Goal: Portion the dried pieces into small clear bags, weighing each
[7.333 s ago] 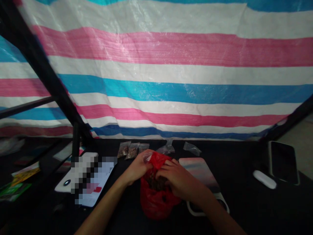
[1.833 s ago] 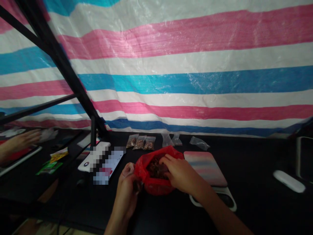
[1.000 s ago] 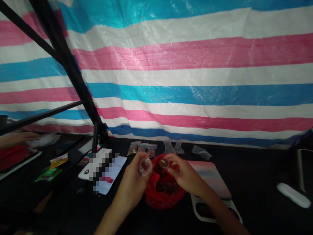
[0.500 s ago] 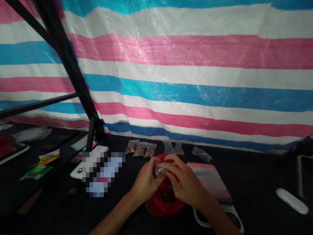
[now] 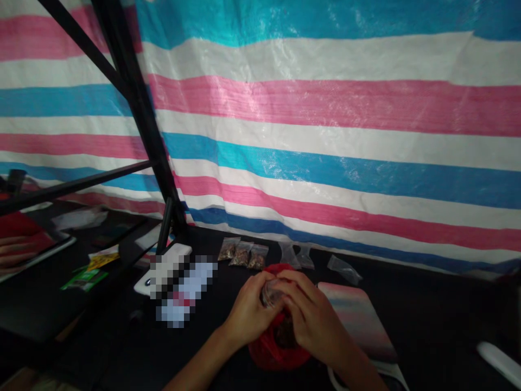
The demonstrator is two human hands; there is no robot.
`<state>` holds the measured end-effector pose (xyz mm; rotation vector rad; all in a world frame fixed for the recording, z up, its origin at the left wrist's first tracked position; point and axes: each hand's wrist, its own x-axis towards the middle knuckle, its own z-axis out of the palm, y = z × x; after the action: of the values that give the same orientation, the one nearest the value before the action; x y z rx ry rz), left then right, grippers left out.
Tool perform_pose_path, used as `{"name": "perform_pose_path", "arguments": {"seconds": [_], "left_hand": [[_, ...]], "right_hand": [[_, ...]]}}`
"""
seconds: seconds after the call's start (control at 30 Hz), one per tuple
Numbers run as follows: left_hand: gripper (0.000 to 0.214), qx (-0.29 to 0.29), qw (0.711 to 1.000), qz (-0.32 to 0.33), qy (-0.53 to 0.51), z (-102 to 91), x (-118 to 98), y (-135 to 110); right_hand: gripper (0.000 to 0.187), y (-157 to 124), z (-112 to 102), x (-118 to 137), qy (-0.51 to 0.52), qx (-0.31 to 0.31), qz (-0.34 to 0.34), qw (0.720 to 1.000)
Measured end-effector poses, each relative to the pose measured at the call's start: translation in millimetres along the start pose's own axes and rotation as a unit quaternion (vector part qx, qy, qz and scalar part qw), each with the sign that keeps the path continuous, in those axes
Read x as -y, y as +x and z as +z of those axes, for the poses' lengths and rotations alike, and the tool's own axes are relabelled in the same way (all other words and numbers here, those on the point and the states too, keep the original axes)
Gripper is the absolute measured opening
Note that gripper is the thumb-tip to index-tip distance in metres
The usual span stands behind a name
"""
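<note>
A small clear plastic bag (image 5: 270, 293) is between my hands, above an open red plastic bag (image 5: 280, 358) with dark brown bits (image 5: 285, 332) in it. My left hand (image 5: 253, 309) is closed on the clear bag's left side, thumb and fingers curled round it. My right hand (image 5: 315, 312) grips the same bag from the right with bent fingers, which partly hide it. How full the clear bag is, I cannot tell. Just beyond my hands lie three small filled bags (image 5: 241, 254) in a row. To their right are flat clear bags (image 5: 306, 257).
At right lies a pink and grey flat case (image 5: 358, 317), partly under my right forearm. A white phone-like object (image 5: 171, 263) lies at left beside a black metal frame (image 5: 150, 141). Another person's hand (image 5: 18, 252) is at far left. A striped tarp (image 5: 325, 146) hangs behind.
The camera view has shifted, so everything sits further right in the picture. Both hands keep hold of the clear bag with slightly changed fingers. Another person's hand now shows at far left.
</note>
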<state>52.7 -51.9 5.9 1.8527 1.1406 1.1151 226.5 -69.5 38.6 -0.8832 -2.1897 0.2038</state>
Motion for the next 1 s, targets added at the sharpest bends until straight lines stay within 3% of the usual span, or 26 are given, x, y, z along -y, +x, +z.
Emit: {"name": "perform_pose_path", "arguments": {"seconds": [0.17,0.33,0.4,0.47,0.63,0.73,0.87,1.0], "left_hand": [[0.02,-0.001,0.999,-0.028,-0.036,-1.1,-8,0],[0.025,0.02,0.989,-0.021,-0.148,-1.9,-11,-2],[0.022,-0.004,0.986,-0.017,-0.166,-7.2,-10,0],[0.021,-0.057,0.987,-0.016,-0.15,-16.1,-9,4],[0.018,-0.161,0.985,-0.065,-0.011,-35.7,-16,-4],[0.016,-0.165,0.97,-0.156,0.091,-22.8,-32,-35],[0.025,-0.149,0.948,-0.244,0.138,17.8,-45,-80],[0.014,-0.159,0.931,-0.3,0.133,33.5,-38,-92]], "right_hand": [[0.04,-2,-4,-4,-0.019,-0.024,0.026,0.999],[0.035,-3,-6,-10,-0.008,-0.068,0.056,0.996],[0.03,-3,-9,-10,0.0,-0.087,0.066,0.994],[0.026,-1,-14,-10,0.015,-0.054,0.066,0.996],[0.025,2,-24,-4,-0.001,0.146,0.11,0.983],[0.026,2,-25,-1,-0.009,0.204,0.138,0.969],[0.03,3,-23,2,-0.002,0.221,0.137,0.966],[0.029,2,-20,0,0.017,0.228,0.141,0.963]]}}
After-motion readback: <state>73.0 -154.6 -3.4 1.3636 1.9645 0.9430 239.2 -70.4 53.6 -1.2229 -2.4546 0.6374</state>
